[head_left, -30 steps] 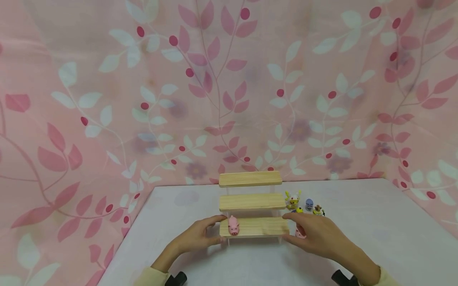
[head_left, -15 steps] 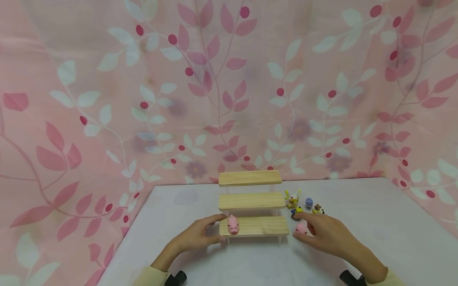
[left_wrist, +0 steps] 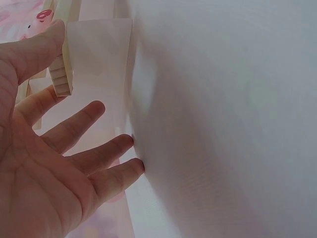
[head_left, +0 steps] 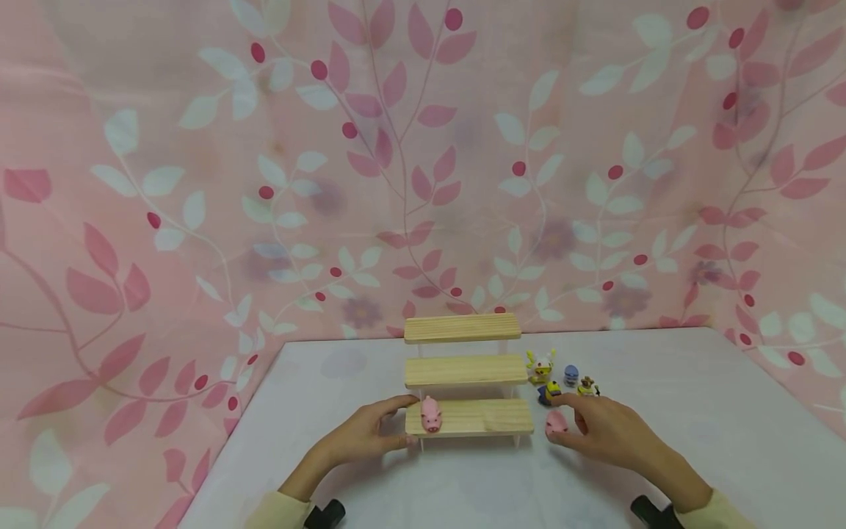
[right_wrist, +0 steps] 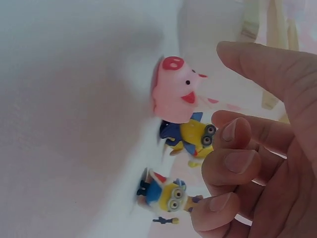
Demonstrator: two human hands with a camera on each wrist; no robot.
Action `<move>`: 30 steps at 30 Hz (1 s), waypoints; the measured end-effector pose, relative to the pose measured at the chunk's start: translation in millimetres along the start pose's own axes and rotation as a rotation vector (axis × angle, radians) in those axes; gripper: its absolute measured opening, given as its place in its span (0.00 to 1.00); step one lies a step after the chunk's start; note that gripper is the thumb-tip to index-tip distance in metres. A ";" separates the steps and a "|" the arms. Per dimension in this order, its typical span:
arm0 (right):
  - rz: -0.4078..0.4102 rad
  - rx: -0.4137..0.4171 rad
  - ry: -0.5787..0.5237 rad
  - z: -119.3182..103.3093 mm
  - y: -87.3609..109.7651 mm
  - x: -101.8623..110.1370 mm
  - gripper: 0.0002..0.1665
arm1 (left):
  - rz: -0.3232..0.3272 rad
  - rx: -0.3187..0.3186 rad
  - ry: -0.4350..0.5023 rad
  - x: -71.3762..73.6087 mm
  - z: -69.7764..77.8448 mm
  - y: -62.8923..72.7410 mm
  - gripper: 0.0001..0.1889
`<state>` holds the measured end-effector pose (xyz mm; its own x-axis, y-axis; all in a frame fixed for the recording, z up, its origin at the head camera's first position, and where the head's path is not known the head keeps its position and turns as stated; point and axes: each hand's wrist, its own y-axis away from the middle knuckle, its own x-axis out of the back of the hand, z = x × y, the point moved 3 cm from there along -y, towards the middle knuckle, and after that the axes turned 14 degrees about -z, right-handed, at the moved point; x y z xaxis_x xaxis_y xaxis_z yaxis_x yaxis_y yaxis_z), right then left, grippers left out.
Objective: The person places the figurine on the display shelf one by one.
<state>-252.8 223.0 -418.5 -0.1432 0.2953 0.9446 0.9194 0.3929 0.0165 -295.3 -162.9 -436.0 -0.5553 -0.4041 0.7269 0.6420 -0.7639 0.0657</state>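
A three-tier wooden display stand (head_left: 476, 421) stands on the white table, with a pink toy pig (head_left: 431, 415) at the left of its bottom board. My left hand (head_left: 366, 433) pinches that board's left end between thumb and index finger; its other fingers spread out below in the left wrist view. To the right of the stand, a second pink toy pig (right_wrist: 173, 91) sits upright on the table. My right hand (head_left: 611, 435) is beside this pig, thumb extended and fingers loosely bent, holding nothing. Behind the pig is a yellow minion figure in blue (right_wrist: 195, 136).
Further back on the right are a yellow figure with long ears (head_left: 540, 367), a small blue figure (head_left: 571, 376) and another minion figure (right_wrist: 168, 193). A pink floral cloth (head_left: 423, 184) hangs behind the white table (head_left: 423, 492).
My right hand has let go of the stand's right end and moved right to beside the second pig, uncovering the pig and the minion in blue. The left hand stays on the stand.
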 end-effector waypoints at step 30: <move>-0.128 -0.140 -0.049 11.8 -14.0 -14.6 0.26 | 0.001 0.002 -0.031 0.2 -1.9 -1.0 0.36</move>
<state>-267.9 223.5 -436.4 -0.2771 0.2939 0.9148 0.9338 0.3066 0.1844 -297.0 -163.1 -437.3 -0.5380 -0.3889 0.7479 0.6434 -0.7626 0.0662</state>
